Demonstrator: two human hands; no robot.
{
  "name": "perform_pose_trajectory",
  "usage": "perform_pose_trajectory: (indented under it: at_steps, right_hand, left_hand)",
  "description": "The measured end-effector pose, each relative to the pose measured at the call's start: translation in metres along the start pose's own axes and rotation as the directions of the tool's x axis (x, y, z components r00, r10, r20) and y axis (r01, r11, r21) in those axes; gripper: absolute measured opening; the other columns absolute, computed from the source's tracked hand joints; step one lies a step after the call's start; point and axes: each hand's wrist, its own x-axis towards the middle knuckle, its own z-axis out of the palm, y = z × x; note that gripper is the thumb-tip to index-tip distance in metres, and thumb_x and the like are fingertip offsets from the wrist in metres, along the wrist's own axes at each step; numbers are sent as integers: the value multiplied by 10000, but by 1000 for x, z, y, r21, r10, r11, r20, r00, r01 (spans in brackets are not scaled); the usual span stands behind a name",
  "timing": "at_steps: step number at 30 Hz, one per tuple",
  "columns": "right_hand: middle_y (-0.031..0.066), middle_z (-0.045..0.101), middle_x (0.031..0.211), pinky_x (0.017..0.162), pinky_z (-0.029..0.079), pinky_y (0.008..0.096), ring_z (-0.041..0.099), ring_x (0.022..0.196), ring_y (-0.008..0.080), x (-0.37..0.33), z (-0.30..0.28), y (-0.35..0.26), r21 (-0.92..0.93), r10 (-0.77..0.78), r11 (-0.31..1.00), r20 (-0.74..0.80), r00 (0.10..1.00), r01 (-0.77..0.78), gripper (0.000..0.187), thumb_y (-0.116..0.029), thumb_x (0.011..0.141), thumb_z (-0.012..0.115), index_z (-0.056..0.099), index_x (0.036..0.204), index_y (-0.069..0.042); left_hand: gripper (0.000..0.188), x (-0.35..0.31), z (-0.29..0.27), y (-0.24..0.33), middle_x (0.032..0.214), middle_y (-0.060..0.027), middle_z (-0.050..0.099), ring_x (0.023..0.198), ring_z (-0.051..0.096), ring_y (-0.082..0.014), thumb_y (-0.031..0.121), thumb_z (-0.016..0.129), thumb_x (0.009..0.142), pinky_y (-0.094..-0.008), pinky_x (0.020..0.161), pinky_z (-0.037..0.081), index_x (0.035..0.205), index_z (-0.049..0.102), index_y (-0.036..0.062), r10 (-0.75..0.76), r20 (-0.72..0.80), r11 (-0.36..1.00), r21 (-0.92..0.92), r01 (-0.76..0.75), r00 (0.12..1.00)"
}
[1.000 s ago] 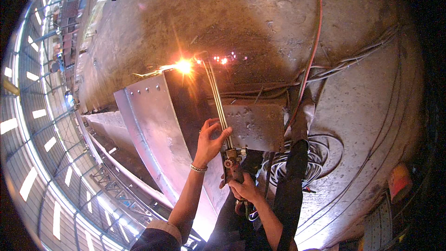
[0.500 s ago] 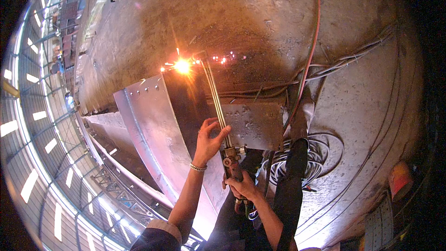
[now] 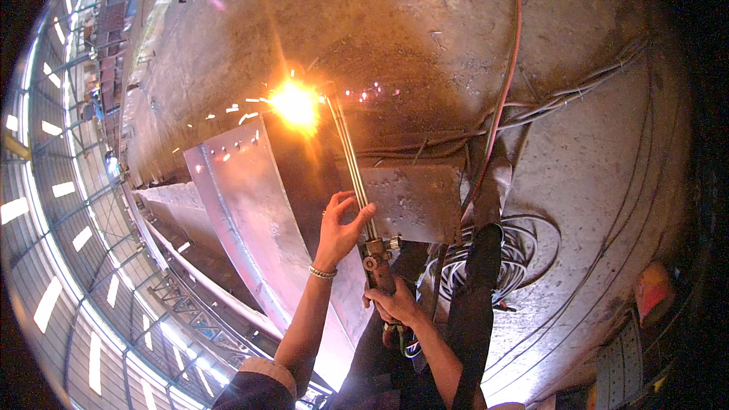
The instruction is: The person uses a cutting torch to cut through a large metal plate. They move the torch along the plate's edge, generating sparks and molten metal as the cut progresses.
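Note:
A long metal cutting torch [image 3: 349, 153] runs up the middle, its head beside a blinding orange-white glow [image 3: 295, 105] with sparks flying off to the left. Low on its handle, below the valve knobs, my right hand [image 3: 395, 302] is wrapped round the grip. Partway up the tubes, my left hand [image 3: 340, 234] steadies it loosely, thumb across the tubes and fingers curled beside them. Left of the torch lies a big steel beam [image 3: 247, 182] with a row of small holes or dots near its far end. Glare hides the exact spot being heated.
A pitted steel plate [image 3: 414, 201] lies right of the torch. Coiled hose [image 3: 524, 258] rests by my leg. A red hose [image 3: 510, 68] and bundled cables [image 3: 577, 89] cross the concrete floor. An orange-red object [image 3: 654, 294] stands far right.
The glow at the torch head has grown larger and brighter, and more sparks spray left. Both hands keep their hold, with the torch nearly in the same place.

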Motion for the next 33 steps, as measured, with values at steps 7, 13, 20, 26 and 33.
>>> perform_pose_trajectory:
  at_steps: [7, 13, 20, 26, 33]
  right_hand:
    - [-11, 479, 478, 313, 255, 277, 351, 303, 85, 0, -1, 4, 16, 23, 1000, -6, 1000, -23, 158, -175, 854, 628, 598, 757, -54]
    - [-13, 459, 464, 310, 258, 275, 352, 301, 84, -1, -2, 4, 22, 31, 999, 1, 1000, -31, 180, -188, 860, 625, 587, 747, -53]
    - [-3, 462, 457, 305, 267, 284, 352, 290, 95, 0, -2, 6, 27, 2, 1000, 14, 1000, -2, 194, -179, 866, 613, 580, 726, -48]
    - [0, 442, 430, 303, 270, 283, 355, 285, 97, 2, -6, 13, 15, 26, 1000, 25, 999, -26, 200, -172, 871, 605, 577, 718, -46]
    - [3, 448, 437, 290, 262, 285, 356, 279, 102, 1, -5, 9, 31, 33, 999, 6, 999, -33, 196, -156, 871, 599, 557, 719, -39]
  left_hand:
    - [420, 1, 4, -4, 1165, -147, 588, 1076, 565, -280, 406, 716, 826, -379, 925, 430, 888, 686, -9, -4, -35, 999, -33, 3, 999]
    - [457, 0, 5, -1, 1170, -145, 587, 1090, 560, -286, 424, 715, 822, -384, 940, 422, 905, 685, -24, -10, -23, 999, -43, 9, 1000]
    - [443, -1, 5, -1, 1169, -135, 584, 1101, 547, -276, 424, 715, 820, -381, 953, 403, 880, 683, -14, -25, -27, 999, -37, 24, 999]
    - [433, -1, 7, -1, 1172, -122, 583, 1094, 543, -269, 420, 716, 819, -377, 950, 399, 843, 670, -11, -29, -38, 999, -33, 27, 999]
    - [363, -1, 4, 2, 1173, -125, 576, 1122, 525, -251, 358, 698, 854, -358, 971, 391, 879, 680, -4, -18, 0, 1000, -23, 18, 1000]
